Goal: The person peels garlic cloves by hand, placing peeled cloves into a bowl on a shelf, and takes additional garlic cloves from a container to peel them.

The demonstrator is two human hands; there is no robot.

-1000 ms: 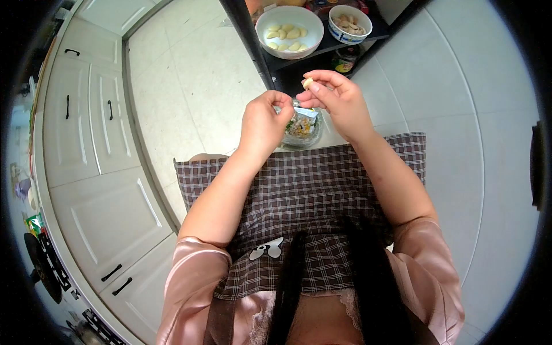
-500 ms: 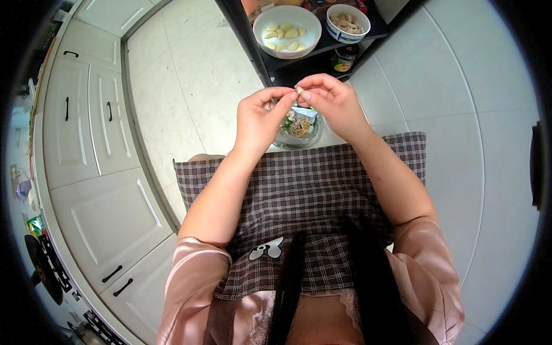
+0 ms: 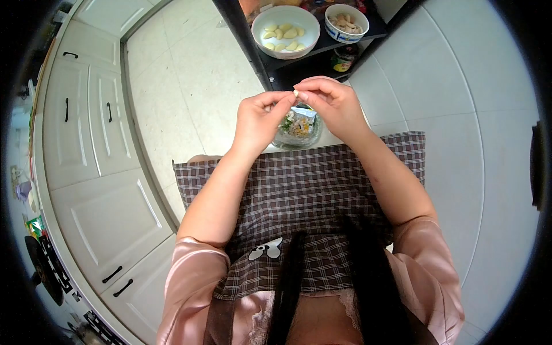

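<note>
Between my two hands is a small pale garlic clove [image 3: 296,92], pinched at the fingertips above a lined bin. My right hand [image 3: 334,107] closes thumb and fingers on it from the right. From the left, my left hand [image 3: 259,119] meets it in a pinch, the fingertips touching it or its skin. Beneath them the clear plastic-lined bin [image 3: 299,130] holds scraps. A white bowl [image 3: 285,32] with several peeled cloves stands on the black shelf beyond, beside a smaller patterned bowl [image 3: 347,24] of cloves that look unpeeled.
The black shelf [image 3: 316,52] rises just past my hands, with a dark jar [image 3: 344,58] on its lower level. White cabinets [image 3: 103,224] line the left side. A checked apron [image 3: 299,190] covers my lap. Pale tiles lie to the right.
My left hand has come up to my right, and the fingertips now meet at the clove, which my right hand held apart a second ago.
</note>
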